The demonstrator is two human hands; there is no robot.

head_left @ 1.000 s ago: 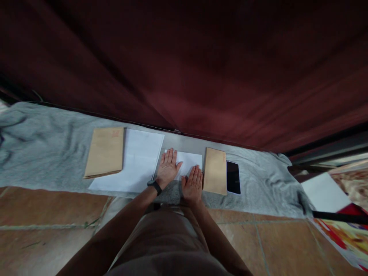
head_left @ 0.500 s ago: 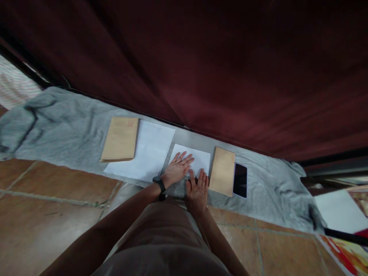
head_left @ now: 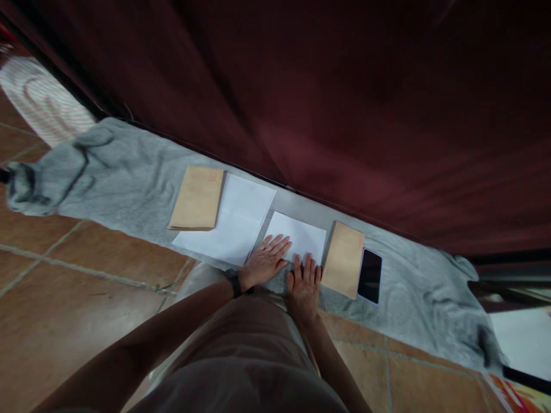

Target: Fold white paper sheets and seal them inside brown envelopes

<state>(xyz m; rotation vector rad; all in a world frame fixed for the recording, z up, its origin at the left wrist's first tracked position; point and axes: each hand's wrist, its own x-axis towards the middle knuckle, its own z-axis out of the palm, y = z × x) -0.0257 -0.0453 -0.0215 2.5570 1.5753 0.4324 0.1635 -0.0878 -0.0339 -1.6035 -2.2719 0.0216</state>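
Note:
A small white sheet of paper [head_left: 301,230], perhaps folded, lies on the grey cloth in front of me. My left hand [head_left: 266,263] rests flat on its left near part, fingers spread. Beside it, my right hand [head_left: 305,287] lies palm down with the fingertips on the paper's near edge, fingers stretched out. Left of my hands is a larger stack of white paper [head_left: 245,209], partly covered by a pile of brown envelopes [head_left: 198,198]. Just right of my right hand sits a single brown envelope [head_left: 343,261].
A phone [head_left: 370,276] with a dark screen lies right of the single envelope. Grey cloth [head_left: 124,172] covers the narrow bench. Behind it hangs a dark red curtain [head_left: 322,115]. Tiled floor [head_left: 86,310] shows in front, and a white sheet [head_left: 523,341] at the far right.
The view has shifted, so everything on the bench appears farther right. My left hand has slid slightly toward me on the small paper; my right hand stays at its near edge.

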